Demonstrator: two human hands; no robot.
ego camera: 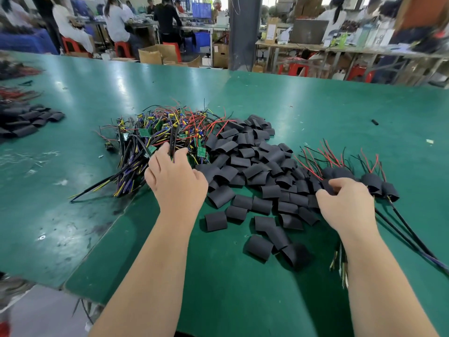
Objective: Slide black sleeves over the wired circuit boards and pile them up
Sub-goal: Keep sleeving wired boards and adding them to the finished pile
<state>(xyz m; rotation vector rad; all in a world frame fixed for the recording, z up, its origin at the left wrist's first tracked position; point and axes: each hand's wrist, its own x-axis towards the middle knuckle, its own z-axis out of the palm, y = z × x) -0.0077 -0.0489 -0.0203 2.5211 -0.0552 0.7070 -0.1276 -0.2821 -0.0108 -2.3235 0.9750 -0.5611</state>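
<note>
- My left hand (pixel 175 176) pinches a black lead (pixel 173 144) in the wired circuit boards (pixel 155 132) at its 12 o'clock; the lead's long axis runs 12 to 6.
- My right hand (pixel 347 205) curls round one of the sleeved boards (pixel 371 183), piled at its 1 o'clock.
- The black sleeves (pixel 252 171) lie between the hands, nearer the right.

The wired circuit boards (pixel 165 132) lie in a tangled heap on the tabletop (pixel 315 105): small green boards with red, black, yellow and purple leads, and long cables trailing to the near left. The left hand (pixel 177 181) pinches black leads at the heap's near edge. Touching its right side spreads a loose pile of short black sleeves (pixel 252 164), flattened tubes lying every way. Farther right, sleeved boards (pixel 371 183) lie together, red and black wires fanning away; the right hand (pixel 347 203) grips one.
</note>
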